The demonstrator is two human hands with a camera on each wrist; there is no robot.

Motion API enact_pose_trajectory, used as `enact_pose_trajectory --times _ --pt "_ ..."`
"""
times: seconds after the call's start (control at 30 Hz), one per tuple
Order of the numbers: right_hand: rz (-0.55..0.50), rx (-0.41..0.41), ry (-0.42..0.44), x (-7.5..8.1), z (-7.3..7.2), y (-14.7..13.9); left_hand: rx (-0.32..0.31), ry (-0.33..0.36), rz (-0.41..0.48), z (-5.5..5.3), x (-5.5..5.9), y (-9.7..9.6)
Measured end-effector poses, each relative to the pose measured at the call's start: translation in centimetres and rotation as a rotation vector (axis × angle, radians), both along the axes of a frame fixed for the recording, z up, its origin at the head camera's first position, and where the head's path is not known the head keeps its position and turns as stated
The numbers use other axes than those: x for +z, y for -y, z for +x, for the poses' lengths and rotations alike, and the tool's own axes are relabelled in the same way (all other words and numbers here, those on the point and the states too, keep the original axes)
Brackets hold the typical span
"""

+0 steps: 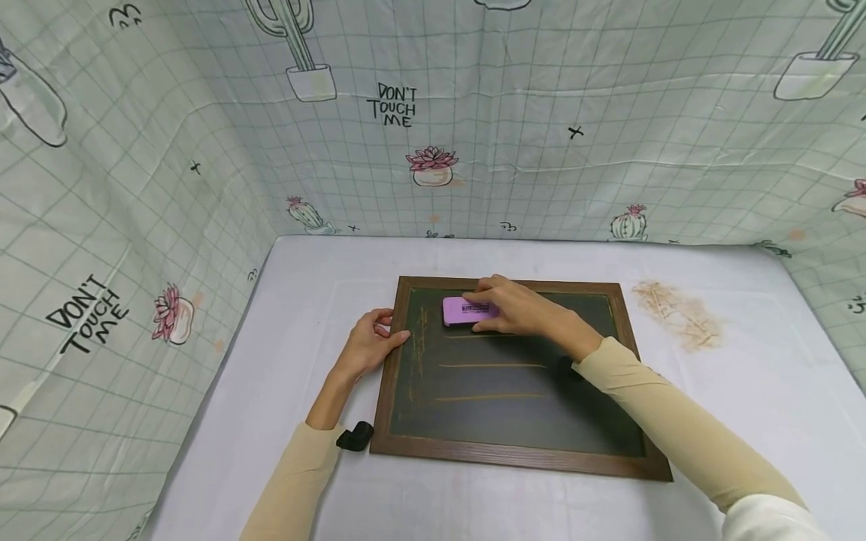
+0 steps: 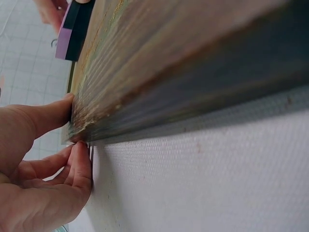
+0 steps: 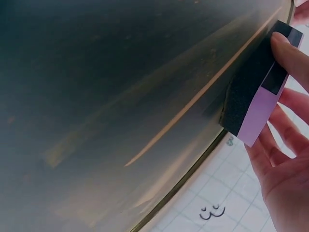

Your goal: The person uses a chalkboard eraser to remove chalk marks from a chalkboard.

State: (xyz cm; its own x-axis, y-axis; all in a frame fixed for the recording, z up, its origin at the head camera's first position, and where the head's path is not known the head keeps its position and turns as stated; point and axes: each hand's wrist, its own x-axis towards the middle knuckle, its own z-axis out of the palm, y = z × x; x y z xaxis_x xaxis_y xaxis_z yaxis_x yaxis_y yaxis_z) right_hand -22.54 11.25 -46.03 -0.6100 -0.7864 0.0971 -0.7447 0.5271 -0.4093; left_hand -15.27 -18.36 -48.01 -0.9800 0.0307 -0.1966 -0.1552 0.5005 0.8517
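A chalkboard (image 1: 494,427) with a brown wooden frame lies flat on the table. Three orange-yellow chalk lines (image 1: 492,366) run across it, and a smudged vertical streak (image 1: 421,342) marks its left side. My right hand (image 1: 521,308) holds a purple eraser (image 1: 455,310) between thumb and fingers near the board's upper left. In the right wrist view the eraser's dark felt (image 3: 246,87) faces the board; whether it touches fully is hard to tell. My left hand (image 1: 368,344) pinches the left frame edge, thumb (image 2: 53,113) on top and fingers against the side below.
A white cloth (image 1: 304,300) covers the table. Brown powdery smears (image 1: 679,315) stain it right of the board. Patterned fabric walls (image 1: 514,173) rise at the back and sides. A black wrist-camera piece (image 1: 356,436) sits by the board's lower left corner.
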Motion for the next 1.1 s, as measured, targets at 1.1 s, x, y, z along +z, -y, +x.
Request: enact_pose_trajectory --times 1.1 --pt "0.007 -0.090 -0.006 0.2 0.9 -6.7 -0.002 0.001 -0.010 0.4 0.3 -0.2"
